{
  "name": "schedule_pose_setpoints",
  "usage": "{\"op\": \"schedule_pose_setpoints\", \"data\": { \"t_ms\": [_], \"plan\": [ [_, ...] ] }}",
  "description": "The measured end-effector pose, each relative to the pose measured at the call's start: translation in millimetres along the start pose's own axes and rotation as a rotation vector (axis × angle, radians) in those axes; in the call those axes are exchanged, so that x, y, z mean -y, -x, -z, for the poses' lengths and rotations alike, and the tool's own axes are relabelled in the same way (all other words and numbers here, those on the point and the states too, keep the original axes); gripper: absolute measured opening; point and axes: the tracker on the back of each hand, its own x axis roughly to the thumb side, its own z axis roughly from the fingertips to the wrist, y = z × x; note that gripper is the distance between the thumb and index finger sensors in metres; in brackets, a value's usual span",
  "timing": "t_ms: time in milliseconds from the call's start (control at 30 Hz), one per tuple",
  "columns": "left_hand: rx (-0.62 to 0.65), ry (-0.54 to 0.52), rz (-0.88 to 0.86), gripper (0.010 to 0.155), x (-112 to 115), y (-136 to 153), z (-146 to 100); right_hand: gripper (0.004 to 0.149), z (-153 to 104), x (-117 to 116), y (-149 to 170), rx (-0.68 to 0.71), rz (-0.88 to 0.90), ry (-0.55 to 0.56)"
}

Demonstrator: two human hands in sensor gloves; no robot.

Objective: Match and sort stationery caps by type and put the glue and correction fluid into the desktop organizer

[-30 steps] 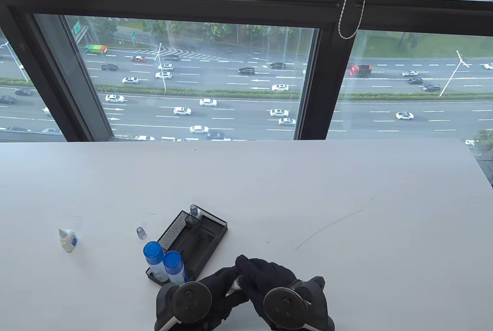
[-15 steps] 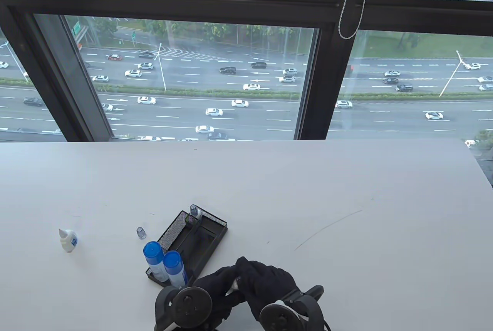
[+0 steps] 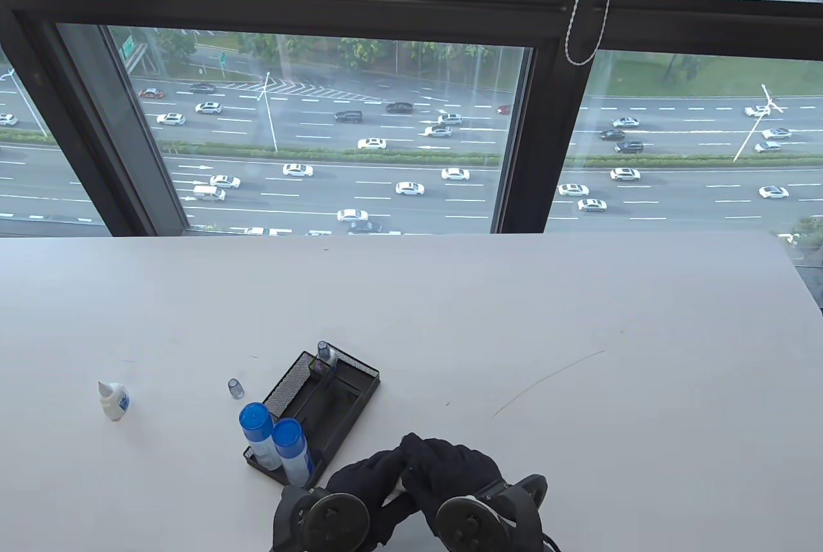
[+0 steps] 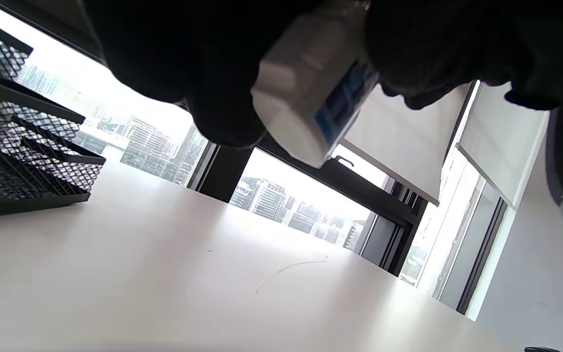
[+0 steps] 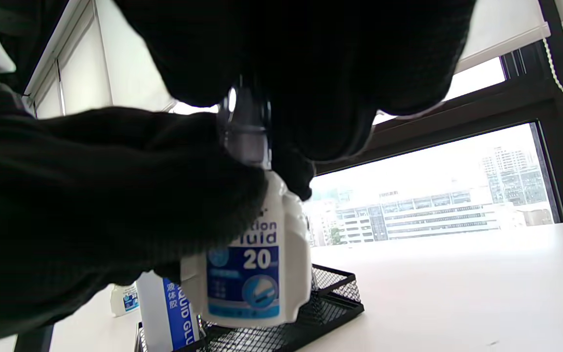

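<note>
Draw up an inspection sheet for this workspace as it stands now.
Surface: white table, with a thin dark scratch.
Job's things: black mesh organizer holds two blue-capped glue bottles at its near end and a small capped bottle at its far end. Uncapped white bottle stands far left. Loose clear cap stands left of the organizer. Correction fluid bottle is held above the table.
Clutter: nothing seen.
Grips: left hand holds the bottle's body; right hand pinches its clear cap.
Cables: blind cord at the window.
Surroundings: window over a busy road.
</note>
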Motion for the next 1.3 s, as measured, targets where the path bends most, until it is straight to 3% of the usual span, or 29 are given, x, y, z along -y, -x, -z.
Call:
{"op": "schedule_pose_setpoints", "data": {
  "t_ms": [300,433,567,633,800,1133,1300],
  "plan": [
    [0.006,-0.065,0.04,0.058,-17.7,-7.8,6.5,0.048,1.0,6.5,12.1,0.006,0.126,0.09],
    [-0.01,-0.118,-0.019,0.055,-42.0,-12.2,14.9,0.061,10.5,14.9,46.8,-0.06,0.192,-0.082],
    [-0.014,-0.17,-0.036,0.053,-67.2,-16.0,31.9,0.059,10.2,6.5,76.6,-0.146,0.135,-0.106],
    [-0.041,-0.186,-0.06,0.052,-82.1,-13.8,48.6,0.059,5.1,-8.9,88.7,-0.172,0.116,-0.173],
    [-0.088,-0.19,-0.037,0.051,-103.1,-4.3,81.3,0.058,-7.0,-19.8,97.5,-0.19,0.062,-0.206],
    [-0.21,-0.08,0.081,0.052,-112.0,20.9,132.1,0.058,-14.7,-16.9,99.1,-0.197,0.072,-0.183],
    [-0.296,-0.087,0.119,0.052,-107.4,39.1,148.6,0.058,-14.5,-17.7,98.2,-0.193,0.07,-0.195]
  ]
}}
